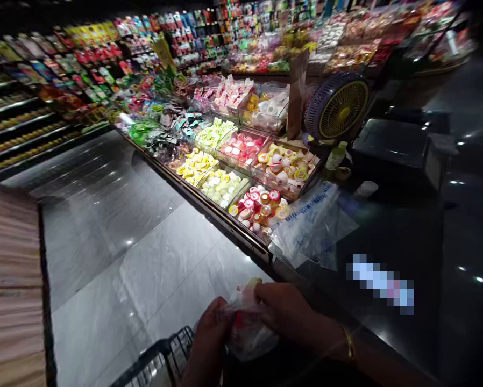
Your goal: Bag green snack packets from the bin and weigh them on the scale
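- Forearms (pixel 328 337) slant up from the bottom edge, angling toward each other.
- Between our left hand (pixel 212 329) and right hand (pixel 284 309), both curled closed on its sides, we grip a crinkled clear bag (pixel 249 339), low in the middle of view.
- Beyond, we face small packaged goods (pixel 243 149), then a fan (pixel 343 112).

left hand (pixel 213 328) and right hand (pixel 284 312) near each other; fingers (pixel 220 312) curled; right forearm (pixel 332 336) slanted
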### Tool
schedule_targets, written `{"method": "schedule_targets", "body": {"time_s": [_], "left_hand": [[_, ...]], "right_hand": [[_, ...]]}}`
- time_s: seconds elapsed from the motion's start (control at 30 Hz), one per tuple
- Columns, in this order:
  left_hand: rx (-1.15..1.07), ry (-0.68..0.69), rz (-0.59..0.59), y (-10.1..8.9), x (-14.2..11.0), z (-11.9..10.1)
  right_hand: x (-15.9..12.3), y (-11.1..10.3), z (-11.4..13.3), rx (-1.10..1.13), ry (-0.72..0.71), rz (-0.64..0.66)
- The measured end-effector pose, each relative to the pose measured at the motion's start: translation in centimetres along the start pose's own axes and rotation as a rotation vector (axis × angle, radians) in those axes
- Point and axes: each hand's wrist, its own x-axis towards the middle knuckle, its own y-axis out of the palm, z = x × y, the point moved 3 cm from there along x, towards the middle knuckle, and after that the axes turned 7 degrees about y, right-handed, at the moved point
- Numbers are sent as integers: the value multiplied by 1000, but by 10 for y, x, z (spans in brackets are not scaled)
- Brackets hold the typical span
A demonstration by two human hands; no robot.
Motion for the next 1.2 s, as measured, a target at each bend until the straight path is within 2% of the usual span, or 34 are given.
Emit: {"method": "schedule_targets", "body": {"time_s": [0.1,0.2,0.33,0.43,0.57,0.67,0.73,0.9,1.0,1.07,1.2], "left_hand": [[-54,76,-76,27,-38,10],[-65,130,-145,54,-77,23],[-38,169,-201,80,-126,42],[-33,148,-235,88,-160,58],[-39,124,-264,101,-200,77],[-8,113,-185,121,-222,87],[-9,111,-131,137,-235,95],[-58,126,-68,171,-270,116],[-24,136,-51,192,-288,124],[-24,146,-44,206,-294,128],[-70,151,-55,229,-297,137]], "right_hand": [[-51,-22,-38,-122,75,59],[-95,-46,-59,-132,83,118],[-140,-75,-65,161,-24,122],[-165,-84,-70,452,-102,167],[-194,-81,-82,704,-169,322],[-220,-75,-98,792,-177,456],[-241,-70,-111,761,-230,502],[-288,-42,-140,472,-357,373],[-304,-27,-145,481,-323,341],[-307,-26,-144,475,-307,294],[-308,-40,-145,329,-364,258]]}}
